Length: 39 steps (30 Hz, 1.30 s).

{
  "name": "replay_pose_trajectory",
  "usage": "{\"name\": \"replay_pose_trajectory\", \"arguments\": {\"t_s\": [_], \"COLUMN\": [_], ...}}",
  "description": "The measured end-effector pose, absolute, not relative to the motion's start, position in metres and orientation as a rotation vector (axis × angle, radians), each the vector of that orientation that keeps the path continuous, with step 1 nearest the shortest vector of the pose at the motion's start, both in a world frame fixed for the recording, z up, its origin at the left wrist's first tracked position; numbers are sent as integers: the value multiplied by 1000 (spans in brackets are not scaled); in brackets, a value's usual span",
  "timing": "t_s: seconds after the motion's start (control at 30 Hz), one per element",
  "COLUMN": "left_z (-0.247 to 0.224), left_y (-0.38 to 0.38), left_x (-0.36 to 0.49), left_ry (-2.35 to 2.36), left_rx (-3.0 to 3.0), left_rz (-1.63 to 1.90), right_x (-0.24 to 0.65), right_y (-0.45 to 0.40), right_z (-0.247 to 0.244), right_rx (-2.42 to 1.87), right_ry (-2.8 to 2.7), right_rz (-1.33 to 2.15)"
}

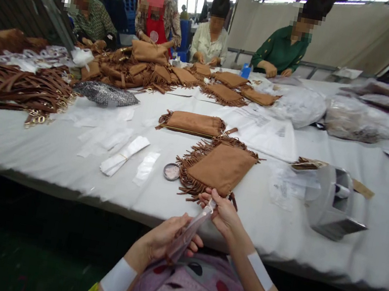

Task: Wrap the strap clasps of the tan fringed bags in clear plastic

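A narrow clear plastic bag (186, 238) slants between my two hands at the table's front edge. My left hand (171, 238) is closed around its lower part. At its upper end, where a thin white strip shows, my right hand (219, 212) pinches it. Just beyond my right fingers lies a brown fringed pouch (224, 167), flat on the table, with a second brown pouch (195, 123) behind it. A small round dish (171, 172) with pale contents sits left of the near pouch. What the bag contains is hard to make out.
White paper strips (125, 156) and clear bags lie left on the white-covered table (75, 159). Brown straps with gold clasps (31, 91) are heaped further left. A grey tape dispenser (337, 203) stands right. More pouches (226, 94) and several co-workers (211, 35) are across the table.
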<state>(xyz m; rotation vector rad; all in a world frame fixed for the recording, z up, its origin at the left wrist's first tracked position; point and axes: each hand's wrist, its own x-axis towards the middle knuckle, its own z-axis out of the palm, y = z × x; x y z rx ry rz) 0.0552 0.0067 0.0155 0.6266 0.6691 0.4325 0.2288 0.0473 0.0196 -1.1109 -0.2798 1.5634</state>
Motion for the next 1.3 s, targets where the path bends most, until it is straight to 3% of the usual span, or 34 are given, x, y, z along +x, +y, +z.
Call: {"name": "replay_pose_trajectory", "arguments": {"t_s": [0.57,0.67,0.8,0.97,1.1,1.17,1.3], "left_z": [10,9,10,24,28,22,8], "left_y": [-23,-25,-21,-5,13,26,53], "left_x": [46,39,32,33,54,72,114], "left_ry": [720,701,764,953,1135,1165,1173], "left_rx": [852,799,839,1416,1527,1436,1345], "left_rz": [370,431,475,310,572,711,826], "right_x": [260,279,307,307,295,296,305], "right_y": [33,22,10,16,29,33,29], "right_z": [24,24,13,4,9,8,-5], "right_rx": [-1124,-1334,-1825,-1914,-2073,-2010,-1791], "right_ry": [-207,-393,-895,-1700,-1835,-1887,-1933], "right_rz": [1595,1591,984,259,-173,-184,151]}}
